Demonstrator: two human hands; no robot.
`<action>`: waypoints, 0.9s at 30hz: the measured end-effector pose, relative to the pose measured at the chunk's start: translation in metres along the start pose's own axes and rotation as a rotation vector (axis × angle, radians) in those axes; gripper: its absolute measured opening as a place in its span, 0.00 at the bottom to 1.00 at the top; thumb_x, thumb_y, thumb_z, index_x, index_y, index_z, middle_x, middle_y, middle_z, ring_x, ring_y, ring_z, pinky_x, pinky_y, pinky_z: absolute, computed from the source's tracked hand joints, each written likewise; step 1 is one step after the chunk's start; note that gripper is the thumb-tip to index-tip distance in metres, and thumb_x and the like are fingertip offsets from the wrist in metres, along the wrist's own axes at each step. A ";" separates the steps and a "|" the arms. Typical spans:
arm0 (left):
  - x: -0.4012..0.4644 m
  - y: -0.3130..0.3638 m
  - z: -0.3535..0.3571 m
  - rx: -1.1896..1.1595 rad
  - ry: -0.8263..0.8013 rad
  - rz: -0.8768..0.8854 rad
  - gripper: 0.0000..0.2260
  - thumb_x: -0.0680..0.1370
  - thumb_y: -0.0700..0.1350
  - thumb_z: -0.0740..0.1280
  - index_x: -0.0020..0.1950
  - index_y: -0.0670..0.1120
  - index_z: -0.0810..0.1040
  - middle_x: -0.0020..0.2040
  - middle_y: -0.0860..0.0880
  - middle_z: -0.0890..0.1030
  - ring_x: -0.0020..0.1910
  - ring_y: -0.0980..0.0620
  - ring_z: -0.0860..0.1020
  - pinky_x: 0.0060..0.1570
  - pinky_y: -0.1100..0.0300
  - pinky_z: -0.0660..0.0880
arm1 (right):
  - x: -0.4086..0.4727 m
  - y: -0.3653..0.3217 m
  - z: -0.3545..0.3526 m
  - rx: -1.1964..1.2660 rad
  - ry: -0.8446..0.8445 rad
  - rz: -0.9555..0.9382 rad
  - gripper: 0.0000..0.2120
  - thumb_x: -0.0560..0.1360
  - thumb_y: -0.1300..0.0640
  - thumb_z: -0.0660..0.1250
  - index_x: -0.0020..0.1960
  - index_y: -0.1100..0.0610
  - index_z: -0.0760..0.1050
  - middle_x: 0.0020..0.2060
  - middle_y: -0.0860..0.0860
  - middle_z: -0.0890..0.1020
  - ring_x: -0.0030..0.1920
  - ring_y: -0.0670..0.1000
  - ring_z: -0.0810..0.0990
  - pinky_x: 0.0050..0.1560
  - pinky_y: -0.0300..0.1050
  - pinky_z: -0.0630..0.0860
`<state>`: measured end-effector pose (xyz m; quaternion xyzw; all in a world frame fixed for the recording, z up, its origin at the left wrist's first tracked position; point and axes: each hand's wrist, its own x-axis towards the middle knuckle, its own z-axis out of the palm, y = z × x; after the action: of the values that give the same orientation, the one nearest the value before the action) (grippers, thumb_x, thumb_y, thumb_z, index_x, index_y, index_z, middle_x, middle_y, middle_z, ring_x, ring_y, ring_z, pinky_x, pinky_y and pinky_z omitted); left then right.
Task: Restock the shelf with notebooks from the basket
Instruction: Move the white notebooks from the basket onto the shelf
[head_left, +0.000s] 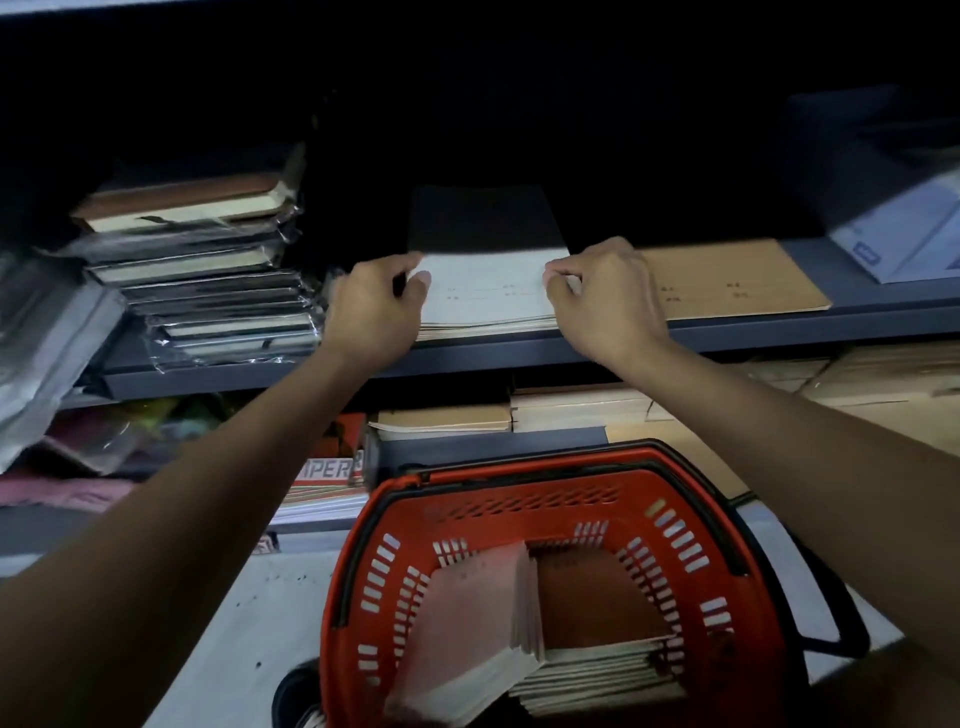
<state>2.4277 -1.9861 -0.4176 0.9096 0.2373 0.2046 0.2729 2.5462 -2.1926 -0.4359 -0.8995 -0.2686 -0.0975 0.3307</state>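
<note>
Two hands, left hand (371, 312) and right hand (605, 299), pinching pale notebook stack (485, 291) on shelf (467, 353); thin, floppy, probably slippery covers; best gripped at side edges. More in basket (519, 499).

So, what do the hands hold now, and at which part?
Both hands, left and right, grip the pale notebook stack on the shelf, one at each side edge.

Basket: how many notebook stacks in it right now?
2. A pink-covered stack leans tilted at the left of the red basket; a brown-covered stack lies flat to its right. More may be hidden beneath them.
</note>
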 end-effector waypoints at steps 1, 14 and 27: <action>-0.003 0.000 -0.001 -0.011 -0.025 0.007 0.24 0.81 0.58 0.66 0.74 0.48 0.77 0.70 0.48 0.80 0.71 0.48 0.75 0.70 0.57 0.69 | -0.002 0.000 -0.003 -0.009 -0.044 0.015 0.19 0.77 0.42 0.66 0.60 0.51 0.85 0.57 0.56 0.84 0.60 0.53 0.79 0.63 0.47 0.76; -0.020 -0.010 -0.001 0.079 -0.091 0.056 0.44 0.68 0.65 0.78 0.79 0.48 0.69 0.72 0.47 0.77 0.71 0.48 0.76 0.69 0.55 0.73 | -0.017 -0.004 -0.021 -0.169 -0.189 -0.042 0.42 0.69 0.31 0.73 0.73 0.57 0.76 0.65 0.58 0.80 0.69 0.57 0.72 0.76 0.52 0.65; -0.045 0.001 -0.009 0.105 -0.041 0.138 0.31 0.76 0.52 0.74 0.76 0.47 0.69 0.66 0.49 0.81 0.66 0.46 0.78 0.65 0.51 0.75 | -0.028 -0.004 -0.021 -0.200 -0.196 0.009 0.44 0.74 0.33 0.71 0.81 0.54 0.63 0.64 0.59 0.77 0.68 0.61 0.69 0.67 0.53 0.70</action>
<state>2.3878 -2.0077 -0.4206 0.9408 0.1788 0.1916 0.2149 2.5208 -2.2154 -0.4275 -0.9343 -0.2845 -0.0338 0.2120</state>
